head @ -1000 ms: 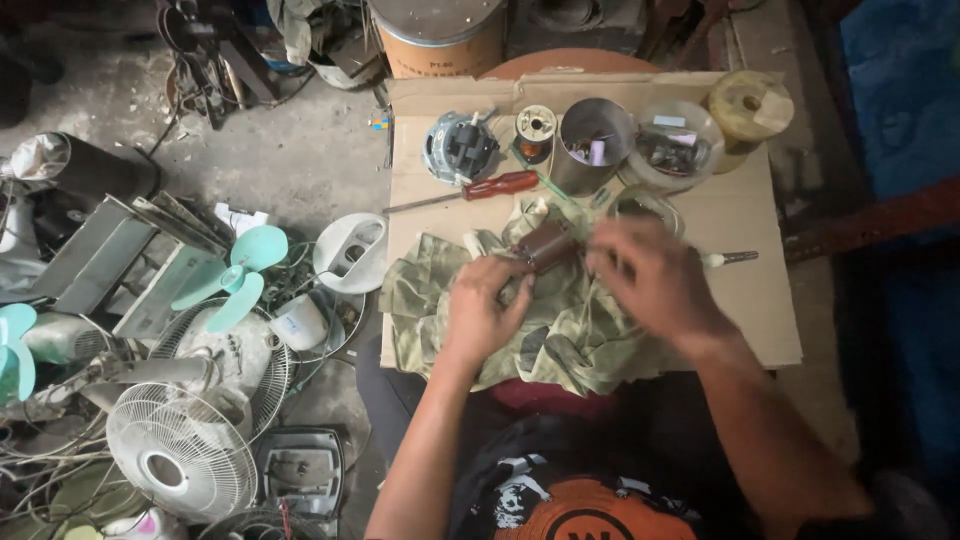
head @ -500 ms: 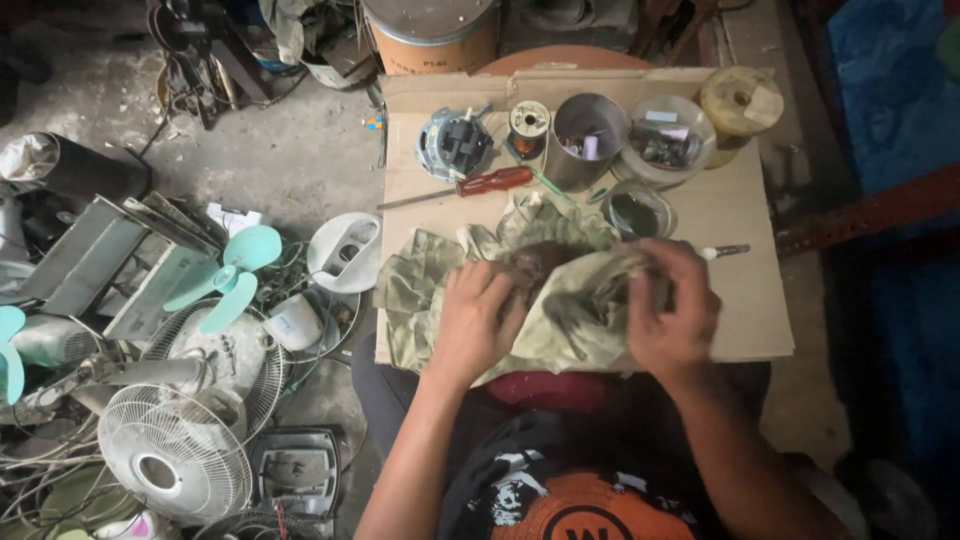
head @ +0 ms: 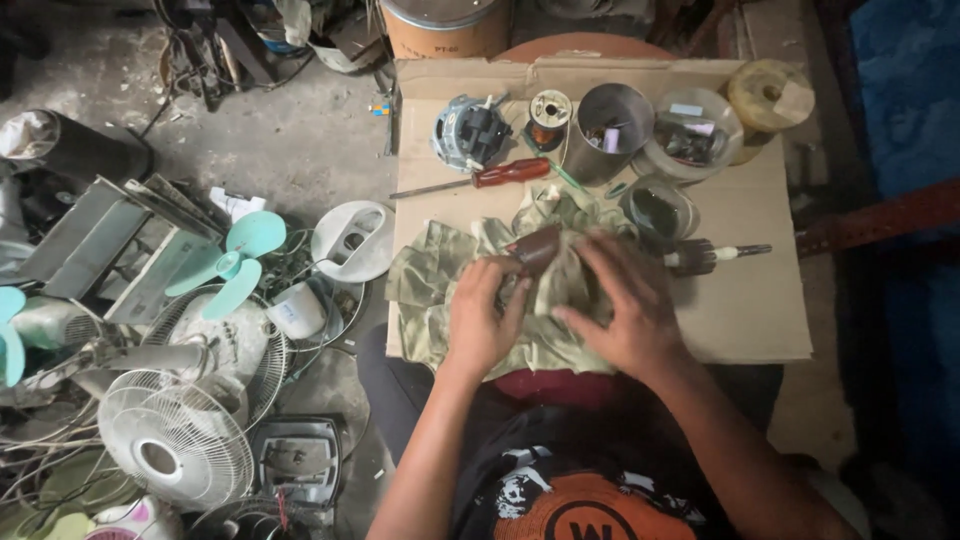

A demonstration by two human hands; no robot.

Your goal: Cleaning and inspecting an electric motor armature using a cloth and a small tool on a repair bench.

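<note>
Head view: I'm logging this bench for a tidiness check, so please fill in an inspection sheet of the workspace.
Surface: flattened cardboard sheet laid as a work top; the right part is bare.
Job's things: brown cylindrical part wrapped in a green cloth; a rotor with shaft lies beside it.
Clutter: red-handled screwdriver, small motor, wire spool, metal can, round containers.
Grippers: left hand and right hand both press on the cloth, fingers curled about the brown part.
Cables: tangled wires at the lower left, on the floor.
Surroundings: white fan grille, teal fan blades, dismantled fan parts on a concrete floor.
</note>
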